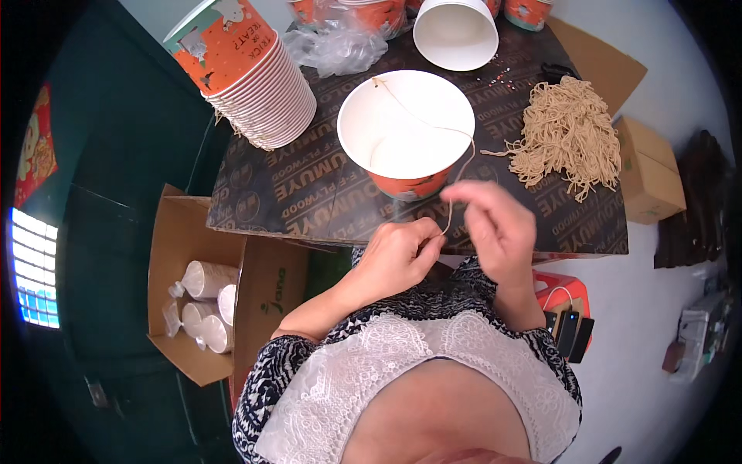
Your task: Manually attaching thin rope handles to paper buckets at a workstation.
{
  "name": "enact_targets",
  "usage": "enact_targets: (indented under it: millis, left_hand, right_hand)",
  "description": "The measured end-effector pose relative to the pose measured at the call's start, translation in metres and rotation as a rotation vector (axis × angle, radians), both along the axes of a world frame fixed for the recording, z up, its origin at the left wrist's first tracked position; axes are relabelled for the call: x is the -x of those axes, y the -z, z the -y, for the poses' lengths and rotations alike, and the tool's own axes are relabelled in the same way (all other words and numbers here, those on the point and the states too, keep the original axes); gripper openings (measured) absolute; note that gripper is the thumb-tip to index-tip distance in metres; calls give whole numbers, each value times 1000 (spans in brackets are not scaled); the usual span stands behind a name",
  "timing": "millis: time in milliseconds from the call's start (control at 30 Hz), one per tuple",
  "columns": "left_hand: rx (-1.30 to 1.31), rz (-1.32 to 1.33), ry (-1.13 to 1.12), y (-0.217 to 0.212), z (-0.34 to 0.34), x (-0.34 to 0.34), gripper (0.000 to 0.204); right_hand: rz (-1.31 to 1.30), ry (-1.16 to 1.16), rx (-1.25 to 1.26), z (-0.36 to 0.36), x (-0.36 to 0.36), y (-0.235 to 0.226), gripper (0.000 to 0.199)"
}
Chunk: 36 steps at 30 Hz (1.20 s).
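A white paper bucket with an orange printed outside stands near the table's front edge. One thin beige cord is fixed near its far left rim, crosses its mouth, passes over the right rim and runs down toward me. My left hand, at the table edge, is closed in a pinch on the cord's lower end. To its right, my right hand is raised and slightly blurred. Its index finger reaches beside the cord, apart from the thumb; whether it touches the cord is hard to see.
A tall leaning stack of buckets stands at left. At right lies a heap of beige cords. Behind are a tipped bucket, small beads and crumpled clear plastic. An open carton sits below left.
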State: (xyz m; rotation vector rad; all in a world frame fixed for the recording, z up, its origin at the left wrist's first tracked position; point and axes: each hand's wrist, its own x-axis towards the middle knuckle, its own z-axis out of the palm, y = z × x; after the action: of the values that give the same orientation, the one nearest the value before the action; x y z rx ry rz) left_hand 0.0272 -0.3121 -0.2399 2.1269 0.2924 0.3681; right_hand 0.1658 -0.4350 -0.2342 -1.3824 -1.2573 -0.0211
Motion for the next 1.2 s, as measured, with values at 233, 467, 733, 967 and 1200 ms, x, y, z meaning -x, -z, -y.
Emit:
enact_targets:
  millis: [233,467,733,967,1200]
  left_hand:
    - [40,32,28,-18,-2,1,12]
    - [81,37,-41,-25,-5,0,12]
    - [123,98,-111,-16,-15,2,11]
    - [116,86,-119,-14,-17,4,11]
    - [154,151,-120,-8,-17,2,9]
  right_hand:
    - [-104,-171,231,7,3,8,14]
    - [-49,-53,64,2,-2,10,10]
    - [1,322,-189,-14,3,39,18]
    - [144,378,-289,-21,4,46,22]
    - [167,406,-311,-25,4,47,23]
